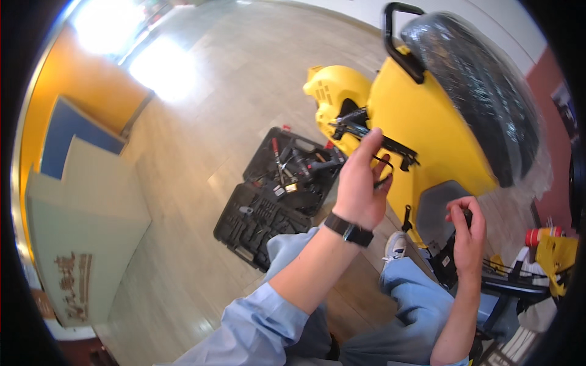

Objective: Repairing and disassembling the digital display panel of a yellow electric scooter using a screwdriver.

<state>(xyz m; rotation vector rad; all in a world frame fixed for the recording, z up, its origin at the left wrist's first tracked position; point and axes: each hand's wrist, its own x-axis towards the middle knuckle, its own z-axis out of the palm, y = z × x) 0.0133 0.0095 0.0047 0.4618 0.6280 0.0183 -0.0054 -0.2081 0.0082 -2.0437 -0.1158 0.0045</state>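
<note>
My left hand (361, 186), a dark watch on its wrist, is raised in front of a yellow machine body (421, 116). Its thumb and fingers close on a long, thin black bracket-like part (397, 147), with a loop of black cable (386, 163) by the fingers. Lower and to the right, my right hand (470, 238) is curled beside a grey panel (441, 207) of the machine. A small dark thing (467, 216) shows between its fingers, too hidden to name.
An open black tool case (262, 219) with assorted tools lies on the floor left of the machine. A plastic-wrapped black seat (476, 91) and a black handle (390, 27) top the machine. At right are a red roll (540, 235) and yellow bag-like item (558, 256). A pale counter (85, 213) stands left.
</note>
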